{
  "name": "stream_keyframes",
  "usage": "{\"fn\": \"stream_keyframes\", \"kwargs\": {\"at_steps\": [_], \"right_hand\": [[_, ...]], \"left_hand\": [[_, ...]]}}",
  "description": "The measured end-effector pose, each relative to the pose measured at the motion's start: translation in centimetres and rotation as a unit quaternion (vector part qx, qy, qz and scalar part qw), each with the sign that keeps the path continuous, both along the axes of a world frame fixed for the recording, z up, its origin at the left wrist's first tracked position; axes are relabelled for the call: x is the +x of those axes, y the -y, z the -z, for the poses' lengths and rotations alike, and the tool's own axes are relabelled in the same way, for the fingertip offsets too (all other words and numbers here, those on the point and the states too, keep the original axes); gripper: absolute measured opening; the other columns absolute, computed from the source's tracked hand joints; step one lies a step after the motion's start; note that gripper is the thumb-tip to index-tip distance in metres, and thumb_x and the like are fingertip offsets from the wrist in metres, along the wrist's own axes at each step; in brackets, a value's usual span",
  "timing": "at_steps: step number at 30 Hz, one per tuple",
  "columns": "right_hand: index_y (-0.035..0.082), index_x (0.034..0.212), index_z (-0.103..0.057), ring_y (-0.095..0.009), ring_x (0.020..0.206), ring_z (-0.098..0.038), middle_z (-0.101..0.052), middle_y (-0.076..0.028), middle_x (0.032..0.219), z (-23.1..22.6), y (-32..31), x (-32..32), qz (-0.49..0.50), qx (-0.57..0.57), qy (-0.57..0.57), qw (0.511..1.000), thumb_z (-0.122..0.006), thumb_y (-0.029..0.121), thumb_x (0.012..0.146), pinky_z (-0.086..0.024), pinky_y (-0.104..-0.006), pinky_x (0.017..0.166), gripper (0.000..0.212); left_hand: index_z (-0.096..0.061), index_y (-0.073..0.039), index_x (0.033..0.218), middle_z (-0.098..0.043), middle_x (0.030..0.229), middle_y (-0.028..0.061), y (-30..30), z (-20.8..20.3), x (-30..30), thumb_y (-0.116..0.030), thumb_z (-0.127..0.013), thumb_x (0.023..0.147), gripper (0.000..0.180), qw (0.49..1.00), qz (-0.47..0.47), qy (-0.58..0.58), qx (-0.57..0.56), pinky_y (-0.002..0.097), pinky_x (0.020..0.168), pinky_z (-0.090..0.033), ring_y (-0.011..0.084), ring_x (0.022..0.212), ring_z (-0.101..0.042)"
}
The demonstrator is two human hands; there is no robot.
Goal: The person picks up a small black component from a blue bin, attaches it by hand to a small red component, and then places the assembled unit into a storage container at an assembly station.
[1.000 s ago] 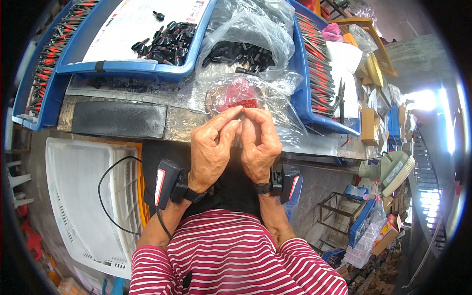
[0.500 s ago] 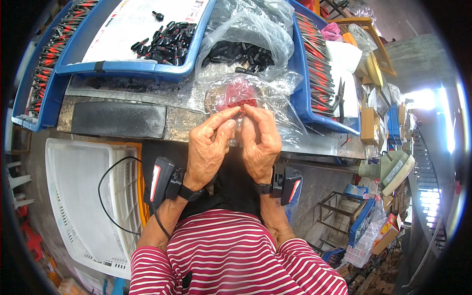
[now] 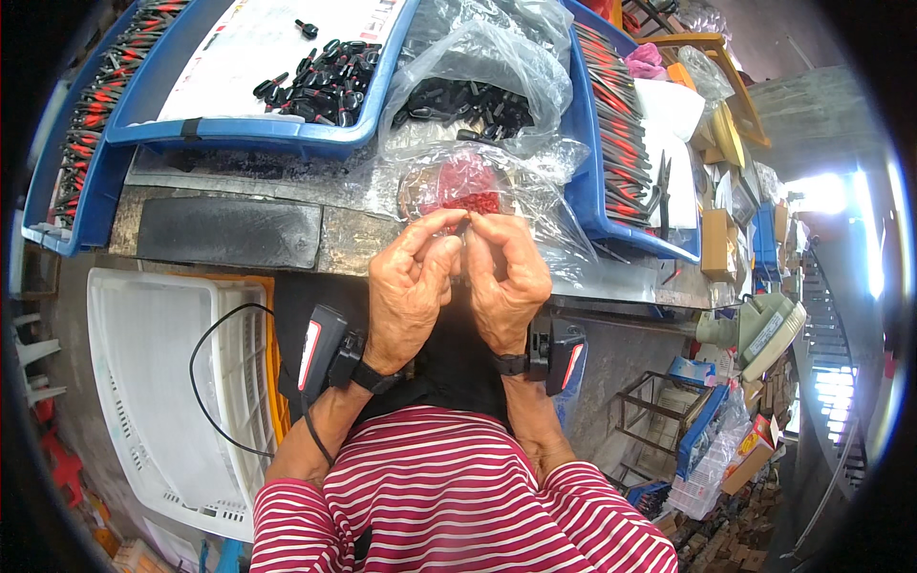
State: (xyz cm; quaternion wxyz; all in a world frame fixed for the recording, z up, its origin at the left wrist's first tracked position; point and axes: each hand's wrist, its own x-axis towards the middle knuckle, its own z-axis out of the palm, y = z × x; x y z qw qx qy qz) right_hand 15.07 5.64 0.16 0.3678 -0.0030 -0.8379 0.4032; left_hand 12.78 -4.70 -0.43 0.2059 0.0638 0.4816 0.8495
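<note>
My left hand and my right hand meet fingertip to fingertip at the bench edge. Each is closed in a pinch, and whatever lies between the fingertips is too small to make out. Just beyond them, a clear plastic bag lies spread on the bench with a heap of small red pieces in it. Behind that, another clear bag stands open, holding many black parts.
A blue tray at back left carries loose black parts on white paper. Blue bins with red-and-black pliers stand at far left and right. White plastic crates sit below the bench, left. A metal rack stands lower right.
Both hands have drawn very slightly back toward me, their fingertips still together. More of the red heap shows beyond them. Nothing else has visibly moved.
</note>
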Motion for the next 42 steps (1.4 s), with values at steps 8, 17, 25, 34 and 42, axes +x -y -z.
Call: {"fn": "stream_keyframes", "kwargs": {"at_steps": [8, 17, 25, 34, 42], "right_hand": [[-0.002, 0.087, -0.059, -0.017, 0.065, -0.058, -0.059, -0.012, 0.080, -0.7, 0.6, 0.6, 0.014, -0.101, 0.044, 0.994, -0.059, -0.009, 0.073, -0.046, -0.0253, 0.058, 0.016], [-0.001, 0.086, -0.061, -0.017, 0.072, -0.061, -0.062, -0.013, 0.082, 0.4, 0.2, 0.6, 0.018, -0.098, 0.017, 0.995, -0.061, -0.008, 0.072, -0.048, -0.0246, 0.062, 0.016], [-0.001, 0.088, -0.062, -0.026, 0.073, -0.063, -0.062, -0.016, 0.082, 0.5, 0.4, 0.0, 0.039, 0.036, -0.027, 0.998, -0.062, -0.007, 0.070, -0.049, -0.0294, 0.064, 0.019], [-0.002, 0.092, -0.062, -0.027, 0.073, -0.063, -0.062, -0.017, 0.086, 0.1, 0.6, 0.5, 0.034, 0.068, -0.021, 0.997, -0.062, -0.007, 0.071, -0.050, -0.0309, 0.062, 0.022], [-0.003, 0.096, -0.061, -0.028, 0.074, -0.063, -0.061, -0.019, 0.089, 0.5, 1.0, 0.9, 0.056, 0.142, -0.024, 0.988, -0.061, -0.007, 0.072, -0.051, -0.0302, 0.063, 0.025]], "left_hand": [[-0.053, -0.002, 0.112, -0.047, 0.067, -0.0040, -0.2, 0.0, 0.4, -0.008, -0.052, 0.087, 0.026, 0.999, -0.008, -0.015, 0.027, 0.0139, 0.042, -0.028, -0.0009, 0.051, -0.036], [-0.053, -0.002, 0.112, -0.047, 0.063, -0.0034, -0.1, 0.2, 0.3, -0.009, -0.051, 0.088, 0.025, 0.999, -0.001, 0.013, 0.051, 0.0146, 0.041, -0.027, -0.0001, 0.048, -0.036], [-0.051, 0.001, 0.114, -0.048, 0.065, -0.0020, -0.4, 0.8, 0.1, -0.009, -0.050, 0.088, 0.028, 0.993, -0.009, 0.042, 0.107, 0.0141, 0.038, -0.025, -0.0009, 0.046, -0.031], [-0.052, 0.002, 0.111, -0.051, 0.065, 0.0000, 0.0, 0.6, -0.3, -0.008, -0.052, 0.087, 0.025, 0.995, -0.016, 0.045, 0.084, 0.0138, 0.038, -0.025, -0.0006, 0.045, -0.032], [-0.053, 0.001, 0.109, -0.052, 0.066, 0.0007, -0.1, 0.8, -0.2, -0.009, -0.054, 0.086, 0.025, 0.994, -0.011, 0.052, 0.093, 0.0146, 0.038, -0.026, 0.0006, 0.046, -0.034]]}}
